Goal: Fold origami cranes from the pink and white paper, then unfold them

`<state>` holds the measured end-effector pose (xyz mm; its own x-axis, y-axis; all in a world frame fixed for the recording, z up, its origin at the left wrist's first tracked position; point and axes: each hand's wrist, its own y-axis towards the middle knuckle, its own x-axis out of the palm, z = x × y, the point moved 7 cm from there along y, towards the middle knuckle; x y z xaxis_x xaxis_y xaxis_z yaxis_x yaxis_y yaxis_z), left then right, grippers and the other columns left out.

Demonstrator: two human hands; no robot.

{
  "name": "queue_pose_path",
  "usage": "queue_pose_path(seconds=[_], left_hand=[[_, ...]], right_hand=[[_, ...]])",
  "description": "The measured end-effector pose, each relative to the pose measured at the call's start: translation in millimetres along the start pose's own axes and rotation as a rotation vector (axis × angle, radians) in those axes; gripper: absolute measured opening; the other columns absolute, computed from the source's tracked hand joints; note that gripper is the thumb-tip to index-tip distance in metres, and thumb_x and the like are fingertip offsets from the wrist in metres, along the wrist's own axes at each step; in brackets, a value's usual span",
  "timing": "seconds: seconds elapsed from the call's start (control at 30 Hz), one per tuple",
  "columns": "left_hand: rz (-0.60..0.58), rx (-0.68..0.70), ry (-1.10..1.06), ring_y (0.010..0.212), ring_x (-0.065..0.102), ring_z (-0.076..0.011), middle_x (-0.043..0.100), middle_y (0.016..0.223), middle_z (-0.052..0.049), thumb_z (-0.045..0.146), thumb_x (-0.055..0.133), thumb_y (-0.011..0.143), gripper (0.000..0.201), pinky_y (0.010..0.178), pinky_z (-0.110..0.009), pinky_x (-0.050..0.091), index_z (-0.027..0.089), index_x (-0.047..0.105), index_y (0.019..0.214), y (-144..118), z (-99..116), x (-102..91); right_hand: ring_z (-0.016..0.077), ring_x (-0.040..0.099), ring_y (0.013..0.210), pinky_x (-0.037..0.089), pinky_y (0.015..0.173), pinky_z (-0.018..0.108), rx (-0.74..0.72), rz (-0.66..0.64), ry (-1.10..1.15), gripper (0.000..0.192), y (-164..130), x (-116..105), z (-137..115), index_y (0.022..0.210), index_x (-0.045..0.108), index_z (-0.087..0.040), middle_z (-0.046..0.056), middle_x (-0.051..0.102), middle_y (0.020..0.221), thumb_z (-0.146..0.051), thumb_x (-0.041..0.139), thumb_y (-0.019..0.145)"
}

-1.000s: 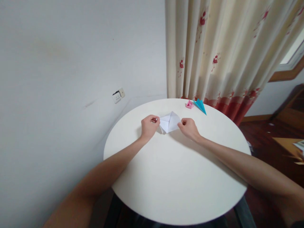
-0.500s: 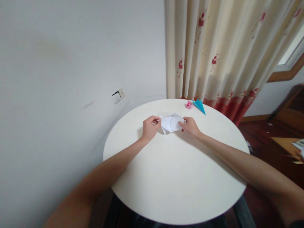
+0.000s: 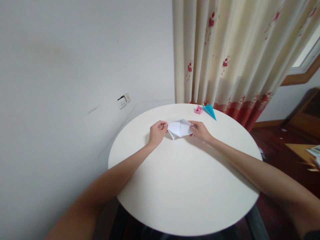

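Between my hands is a sheet of folded white paper (image 3: pixel 180 128), with creases and a pointed flap hanging down at its lower left. My left hand (image 3: pixel 158 132) pinches the paper's left end between thumb and fingers. On the right end, my right hand (image 3: pixel 199 130) grips it, thumb on the near face and fingers partly hidden behind. The paper is just above or touching the table; I cannot tell which.
A round white table (image 3: pixel 185 186) carries a small pink folded paper piece (image 3: pixel 198 110) and a blue paper plane (image 3: pixel 210 111) near its far edge. Behind stands a flowered curtain (image 3: pixel 225 50). To the left is a wall with a socket (image 3: pixel 121 103).
My right hand has shifted its grip on the right end, its fingers now further behind the paper. The paper is drawn out a little wider and flatter between my hands.
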<state>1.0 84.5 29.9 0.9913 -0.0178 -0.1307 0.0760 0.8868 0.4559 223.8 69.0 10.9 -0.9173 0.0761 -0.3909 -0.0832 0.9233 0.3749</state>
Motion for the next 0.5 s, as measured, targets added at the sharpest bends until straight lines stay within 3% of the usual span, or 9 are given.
queue_pose_path(seconds=[0.13, 0.27, 0.37, 0.5], left_hand=[[-0.078, -0.086, -0.047, 0.071, 0.066, -0.0167, 0.067, 0.078, -0.003, 0.029, 0.066, 0.074, 0.024, 0.065, -0.03, 0.057, 0.016, 0.059, 0.093, 0.9, -10.1, 2.7], [-0.201, -0.142, -0.07, 0.075, 0.065, -0.0187, 0.07, 0.091, -0.007, 0.035, 0.068, 0.074, 0.046, 0.065, -0.032, 0.056, 0.017, 0.06, 0.115, -0.1, -11.4, 8.6], [-0.235, -0.188, -0.14, 0.085, 0.064, -0.0214, 0.068, 0.108, -0.011, 0.04, 0.069, 0.073, 0.047, 0.071, -0.034, 0.055, 0.014, 0.067, 0.111, -0.8, -10.8, 10.8], [-0.22, -0.252, -0.229, 0.082, 0.062, -0.0188, 0.07, 0.1, -0.008, 0.033, 0.069, 0.071, 0.039, 0.073, -0.032, 0.052, 0.015, 0.071, 0.106, -1.1, -14.3, 9.9]], right_hand=[[0.0129, 0.058, 0.049, 0.043, 0.045, 0.021, -0.06, -0.036, 0.017, 0.053, 0.3, 1.6, -3.2, 0.124, 0.062, -0.01, 0.003, 0.065, 0.062, -0.012, 0.04, 0.076], [0.0134, 0.056, 0.048, 0.042, 0.044, 0.022, -0.067, -0.073, 0.066, 0.051, -0.9, 4.7, -6.2, 0.121, 0.064, -0.01, 0.003, 0.065, 0.061, -0.016, 0.041, 0.076], [0.0136, 0.055, 0.047, 0.042, 0.043, 0.023, -0.059, -0.061, 0.135, 0.046, -2.2, 2.1, -11.2, 0.116, 0.067, -0.01, 0.003, 0.064, 0.059, -0.019, 0.044, 0.077], [0.0142, 0.056, 0.047, 0.044, 0.046, 0.025, -0.066, 0.035, 0.244, 0.037, -2.5, -11.0, -19.4, 0.102, 0.072, -0.01, 0.003, 0.063, 0.055, -0.021, 0.05, 0.075]])
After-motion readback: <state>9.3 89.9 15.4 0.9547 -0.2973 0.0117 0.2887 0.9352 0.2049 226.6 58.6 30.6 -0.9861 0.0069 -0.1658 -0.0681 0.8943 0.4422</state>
